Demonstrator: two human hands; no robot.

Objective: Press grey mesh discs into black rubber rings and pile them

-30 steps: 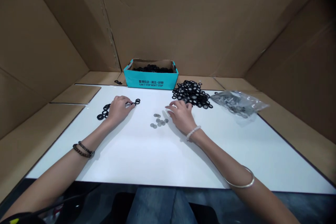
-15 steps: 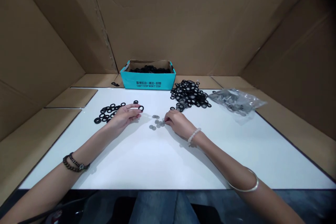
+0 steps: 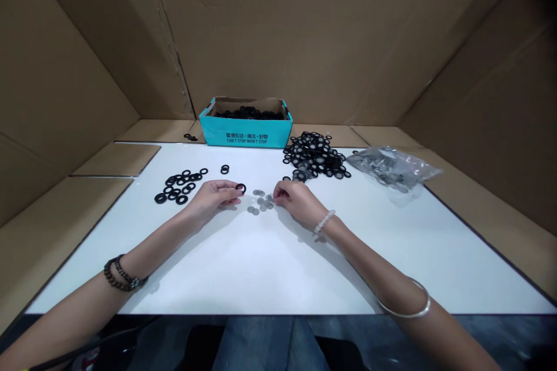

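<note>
Pinching a black rubber ring point(image 3: 240, 188) at the fingertips of the left hand point(image 3: 213, 197), with loose rings point(image 3: 174, 188) just left of that hand on the white tabletop point(image 3: 261, 266). Right hand point(image 3: 298, 200) is curled right beside some metal mesh discs point(image 3: 263, 203), can't tell if it's got one, and a heap of rings point(image 3: 313, 155) sits just past it.

Left forearm point(image 3: 159, 246) bare, double strand of dark beads point(image 3: 125, 273) at the wrist, small metal charm on it. Right forearm point(image 3: 361, 264) bare too, white bead bracelet point(image 3: 323, 221) at the wrist, beads small, round, pale. Thin silver bangle point(image 3: 407, 308) higher up that arm, plain and smooth. Blue denim jeans point(image 3: 256, 348) at bottom of view.
</note>
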